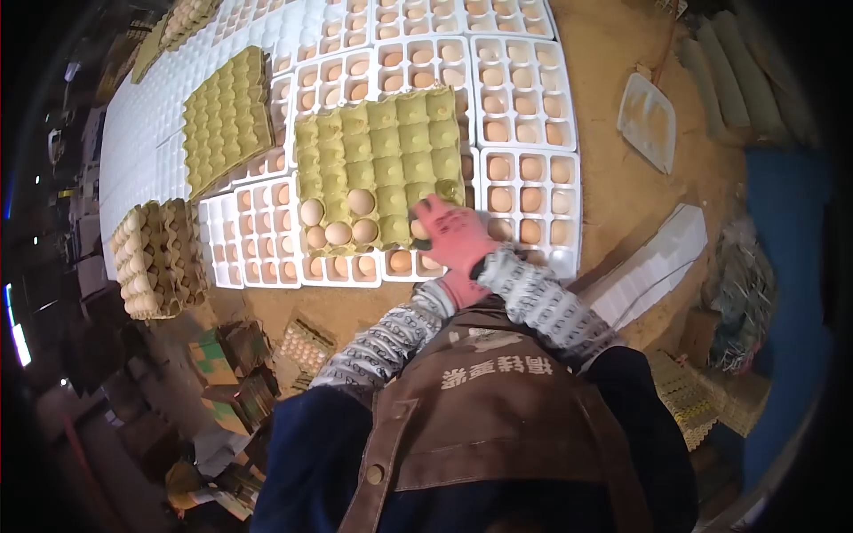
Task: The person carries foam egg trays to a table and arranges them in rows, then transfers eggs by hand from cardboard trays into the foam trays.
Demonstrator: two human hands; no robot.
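My right hand [455, 238], in a pink glove with dark fingertips, reaches over the near right corner of a yellow-green pulp egg tray [378, 169]. Its fingers curl down around an egg [419, 229] sitting at that corner. Lower down, my left hand [462, 288], also pink-gloved, lies close under the right wrist, and its fingers are hidden. Several brown eggs [338, 233] fill cups at the tray's near left; most of its other cups hold nothing. Beneath the tray are white foam trays [475, 98] loaded with eggs.
Another pulp tray [227, 124] lies tilted farther left. Stacked pulp trays of eggs [155, 258] stand at the left edge. On the right are a white dustpan [647, 123] and a long white foam piece [653, 266]. Cardboard boxes [231, 373] sit below left.
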